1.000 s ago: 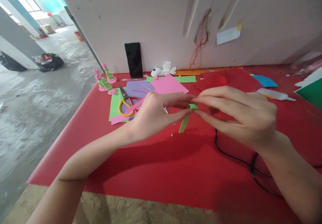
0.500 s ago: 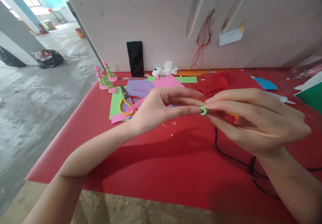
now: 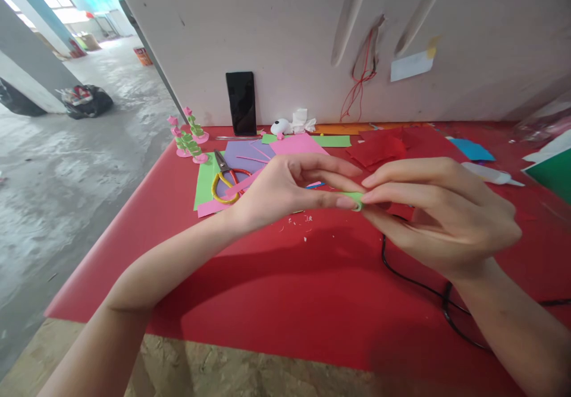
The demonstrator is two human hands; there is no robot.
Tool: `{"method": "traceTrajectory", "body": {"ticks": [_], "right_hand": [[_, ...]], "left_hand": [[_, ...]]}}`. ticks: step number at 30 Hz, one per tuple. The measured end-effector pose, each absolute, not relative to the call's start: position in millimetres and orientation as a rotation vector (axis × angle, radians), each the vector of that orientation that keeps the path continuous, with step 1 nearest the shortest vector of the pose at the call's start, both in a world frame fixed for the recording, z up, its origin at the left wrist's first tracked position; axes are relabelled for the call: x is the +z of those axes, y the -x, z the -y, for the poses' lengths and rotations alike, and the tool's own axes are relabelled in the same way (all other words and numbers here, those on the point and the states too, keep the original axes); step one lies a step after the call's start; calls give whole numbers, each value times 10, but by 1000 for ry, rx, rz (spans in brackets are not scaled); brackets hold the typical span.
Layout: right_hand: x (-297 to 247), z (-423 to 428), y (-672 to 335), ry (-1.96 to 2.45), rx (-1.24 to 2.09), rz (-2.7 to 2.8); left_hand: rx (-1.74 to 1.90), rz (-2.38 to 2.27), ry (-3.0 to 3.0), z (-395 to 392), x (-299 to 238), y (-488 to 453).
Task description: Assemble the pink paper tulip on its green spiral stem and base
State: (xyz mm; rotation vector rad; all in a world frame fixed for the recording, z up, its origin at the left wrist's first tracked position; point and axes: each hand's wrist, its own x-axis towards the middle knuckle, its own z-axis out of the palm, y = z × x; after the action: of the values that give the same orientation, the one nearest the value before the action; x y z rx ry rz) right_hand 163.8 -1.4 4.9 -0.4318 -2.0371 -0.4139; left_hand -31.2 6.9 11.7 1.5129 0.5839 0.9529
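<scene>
Between my two hands, above the red table, is a small curled strip of green paper [image 3: 357, 198]. My left hand [image 3: 297, 183] pinches its left end between thumb and fingers. The fingertips of my right hand [image 3: 439, 207] close on its right side, hiding part of it. Left of my hands lie scissors [image 3: 226, 177] with yellow and red handles, on purple paper [image 3: 238, 150] and green paper [image 3: 204, 183]. Pink paper [image 3: 298, 144] is just behind my left hand. Several small paper plants [image 3: 190, 141] with pink tops stand at the table's left edge.
A black phone [image 3: 242, 104] leans on the wall. Red paper [image 3: 379, 147], a white glue bottle [image 3: 491, 174] and blue paper [image 3: 473, 148] lie at the back right. A black cable [image 3: 414, 280] crosses the red table [image 3: 276, 302]. Small white scraps [image 3: 306, 220] lie ahead of me.
My right hand has shifted left, uncovering more of the glue bottle. The green paper curl has turned and shows more of its outer side. My left hand is nearly still.
</scene>
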Motion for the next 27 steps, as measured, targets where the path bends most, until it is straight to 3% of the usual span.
{"method": "traceTrajectory", "body": {"ticks": [12,27], "right_hand": [[106,13,-1638,458,-573,2166],[23,-49,-1642,498,-251,1959]], "left_hand": [[939,-624,-1642,-130,93,343],[888,-677,-1687,-54,130,325]]}}
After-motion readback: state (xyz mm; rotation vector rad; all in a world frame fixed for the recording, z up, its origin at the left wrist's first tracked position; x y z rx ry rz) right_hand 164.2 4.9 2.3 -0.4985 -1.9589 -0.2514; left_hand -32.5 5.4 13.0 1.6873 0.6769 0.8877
